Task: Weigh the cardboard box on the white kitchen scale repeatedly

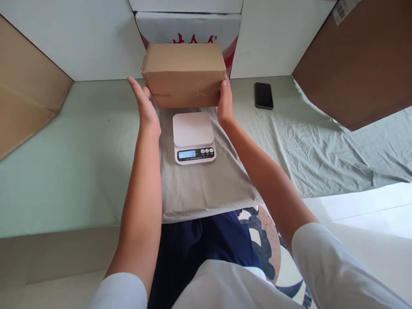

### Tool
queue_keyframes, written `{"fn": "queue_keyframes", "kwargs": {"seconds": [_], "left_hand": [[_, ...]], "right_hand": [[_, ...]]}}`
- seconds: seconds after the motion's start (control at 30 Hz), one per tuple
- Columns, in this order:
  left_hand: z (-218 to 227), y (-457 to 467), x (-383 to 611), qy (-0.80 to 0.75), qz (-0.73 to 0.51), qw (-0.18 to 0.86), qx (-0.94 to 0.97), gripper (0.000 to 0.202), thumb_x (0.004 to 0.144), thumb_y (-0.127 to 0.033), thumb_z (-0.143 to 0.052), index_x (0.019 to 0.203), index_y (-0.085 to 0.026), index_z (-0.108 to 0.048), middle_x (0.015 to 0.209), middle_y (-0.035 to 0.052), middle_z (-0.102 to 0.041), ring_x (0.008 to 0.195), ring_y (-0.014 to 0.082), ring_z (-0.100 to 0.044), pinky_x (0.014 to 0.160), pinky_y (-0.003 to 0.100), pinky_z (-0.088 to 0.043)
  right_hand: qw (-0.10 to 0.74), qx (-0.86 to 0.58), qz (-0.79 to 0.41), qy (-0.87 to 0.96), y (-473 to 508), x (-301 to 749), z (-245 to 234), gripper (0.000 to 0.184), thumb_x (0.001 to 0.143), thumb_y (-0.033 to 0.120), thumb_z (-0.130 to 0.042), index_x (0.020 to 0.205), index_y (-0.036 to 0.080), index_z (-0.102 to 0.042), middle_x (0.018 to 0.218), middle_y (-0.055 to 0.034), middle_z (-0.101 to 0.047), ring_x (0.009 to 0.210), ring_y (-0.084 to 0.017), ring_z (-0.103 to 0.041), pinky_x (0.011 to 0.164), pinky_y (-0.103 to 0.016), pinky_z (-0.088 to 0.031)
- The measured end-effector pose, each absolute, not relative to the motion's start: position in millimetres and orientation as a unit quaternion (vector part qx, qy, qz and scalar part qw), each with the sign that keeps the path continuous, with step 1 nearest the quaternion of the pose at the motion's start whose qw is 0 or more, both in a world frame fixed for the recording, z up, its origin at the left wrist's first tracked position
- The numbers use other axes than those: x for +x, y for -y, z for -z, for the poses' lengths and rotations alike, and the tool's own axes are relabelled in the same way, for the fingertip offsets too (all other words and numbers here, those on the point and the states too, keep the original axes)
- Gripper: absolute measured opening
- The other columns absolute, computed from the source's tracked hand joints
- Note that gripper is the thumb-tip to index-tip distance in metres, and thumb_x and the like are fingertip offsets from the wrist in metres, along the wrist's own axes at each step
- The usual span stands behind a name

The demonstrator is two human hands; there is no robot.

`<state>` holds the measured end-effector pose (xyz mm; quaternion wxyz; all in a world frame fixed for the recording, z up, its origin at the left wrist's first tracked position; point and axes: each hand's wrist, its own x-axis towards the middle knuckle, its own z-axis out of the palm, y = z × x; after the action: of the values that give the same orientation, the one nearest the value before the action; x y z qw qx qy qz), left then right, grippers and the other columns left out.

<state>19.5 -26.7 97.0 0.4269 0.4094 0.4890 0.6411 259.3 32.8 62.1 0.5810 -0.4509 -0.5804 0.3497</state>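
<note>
Two hands flank a rectangular cardboard box (183, 73): right hand (225, 105) clasps its side, left hand (146, 107) open, contact unclear; smooth white scale (193, 137) near.

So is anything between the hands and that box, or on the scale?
Nothing visible. The right hand lies flat on the right side of the cardboard box, the left hand is open at its left edge, and the scale has a bare plate.

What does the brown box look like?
The box is plain brown cardboard, closed, with a faint line across its front. It sits level, long side facing us, just behind the scale. The right hand lies flat on its right end, and the open left hand is at its left end. Whether it rests on the cloth is unclear.
</note>
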Motion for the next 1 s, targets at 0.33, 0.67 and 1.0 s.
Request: {"fn": "queue_keyframes", "kwargs": {"seconds": [0.33,0.67,1.0], "left_hand": [[-76,20,24,-0.482,-0.621,0.505,0.356,0.107,0.112,-0.073,0.02,0.173,-0.018,-0.047,0.183,0.0021,-0.054,0.173,0.0139,-0.043,0.149,0.044,-0.02],[-49,13,10,-0.492,-0.606,0.466,0.416,0.119,0.093,-0.109,-0.01,0.167,-0.032,-0.062,0.186,0.0041,-0.051,0.18,0.022,-0.036,0.148,0.043,-0.027],[-49,18,16,-0.474,-0.639,0.472,0.38,0.109,0.108,-0.09,0.0,0.164,-0.023,-0.065,0.184,0.0095,-0.054,0.175,0.0203,-0.045,0.146,0.034,-0.032]], "right_hand": [[0.647,-0.383,-0.415,0.512,-56,269,-16,0.097,0.075,0.11,-0.053,0.131,0.033,-0.075,0.151,0.0041,-0.082,0.177,-0.02,-0.038,0.149,-0.043,-0.025],[0.583,-0.429,-0.379,0.576,-44,273,-20,0.045,0.106,0.055,-0.046,0.137,0.033,-0.069,0.165,0.0023,-0.072,0.164,-0.017,-0.057,0.147,-0.038,-0.04],[0.563,-0.424,-0.344,0.62,-63,280,-1,0.074,0.103,0.076,-0.043,0.153,0.027,-0.064,0.175,-0.0061,-0.064,0.173,-0.026,-0.047,0.153,-0.048,-0.029]]}}
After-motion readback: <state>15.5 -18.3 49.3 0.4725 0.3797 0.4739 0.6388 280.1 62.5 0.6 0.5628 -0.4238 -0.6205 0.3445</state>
